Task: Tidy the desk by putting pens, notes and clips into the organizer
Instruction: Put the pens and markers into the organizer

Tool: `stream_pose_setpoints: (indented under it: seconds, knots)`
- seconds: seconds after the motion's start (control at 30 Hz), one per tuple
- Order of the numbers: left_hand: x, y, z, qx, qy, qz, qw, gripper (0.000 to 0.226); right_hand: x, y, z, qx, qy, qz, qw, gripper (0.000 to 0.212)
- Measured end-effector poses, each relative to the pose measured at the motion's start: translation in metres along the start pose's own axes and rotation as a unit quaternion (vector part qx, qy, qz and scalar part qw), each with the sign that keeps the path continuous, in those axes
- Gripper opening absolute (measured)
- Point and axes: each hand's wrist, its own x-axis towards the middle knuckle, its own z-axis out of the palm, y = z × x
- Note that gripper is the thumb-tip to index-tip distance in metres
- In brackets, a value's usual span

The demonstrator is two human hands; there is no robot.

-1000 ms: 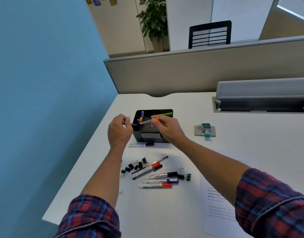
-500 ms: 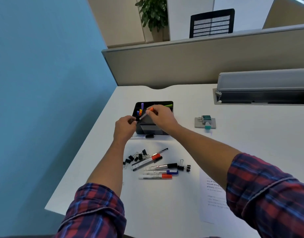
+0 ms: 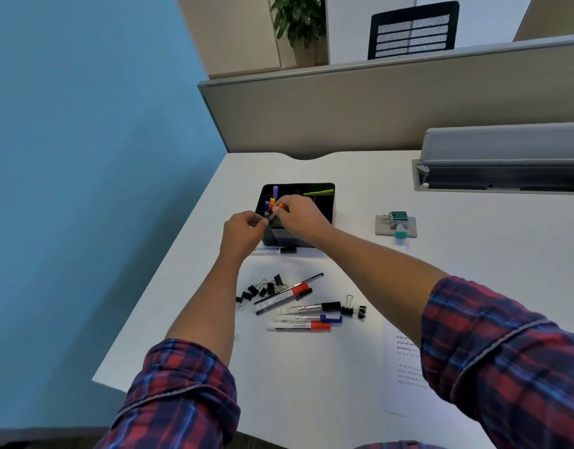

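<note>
1. The orange-capped pen [image 3: 277,211] is held over the left compartments of the black organizer [image 3: 324,209]; its long axis is tilted, the orange cap up and to the right, the pale barrel running down and to the left toward the left hand [image 3: 243,226].
2. The right hand [image 3: 300,212] reaches in from the right, forearm stretched across the table [image 3: 457,254], its fingers pinching the pen near the cap end.
3. The left hand sits just left of the organizer's front corner, knuckles up, fingers curled — whether they grip the pen's lower end or something else cannot be told.
4. The pen is slim, with a light grey barrel and a bright orange cap; it is partly hidden by the fingers.
5. In the organizer stand a purple pen [image 3: 275,191] and shorter blue, yellow and orange ones; a green piece [image 3: 318,191] lies across the back right.
6. On the table in front lie a black-capped marker [image 3: 276,250] touching the organizer's base, a cluster of markers [image 3: 298,309] and black binder clips [image 3: 263,288] — and a printed sheet [image 3: 405,358] to the right.
</note>
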Motion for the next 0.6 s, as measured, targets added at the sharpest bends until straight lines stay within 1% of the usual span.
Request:
stream_pose_setpoints:
  seconds: [0.17,0.33,0.47,0.6]
  knots:
    - [-0.001,0.001,0.000,-0.023,-0.010,-0.001,1.000,0.017,-0.003,0.001,0.004,0.004,-0.038,-0.004,0.999,0.029]
    - [-0.003,0.002,-0.001,-0.028,-0.011,-0.004,1.000,0.014,-0.011,0.002,-0.002,0.043,-0.053,-0.014,0.998,0.033]
    - [-0.006,0.001,-0.002,-0.032,-0.019,-0.006,0.999,0.016,-0.015,0.007,-0.006,0.059,-0.068,-0.027,0.996,0.040]
    - [-0.010,-0.001,-0.004,-0.021,-0.028,-0.013,0.999,0.014,-0.021,0.018,-0.008,0.050,-0.066,-0.037,0.996,0.032]
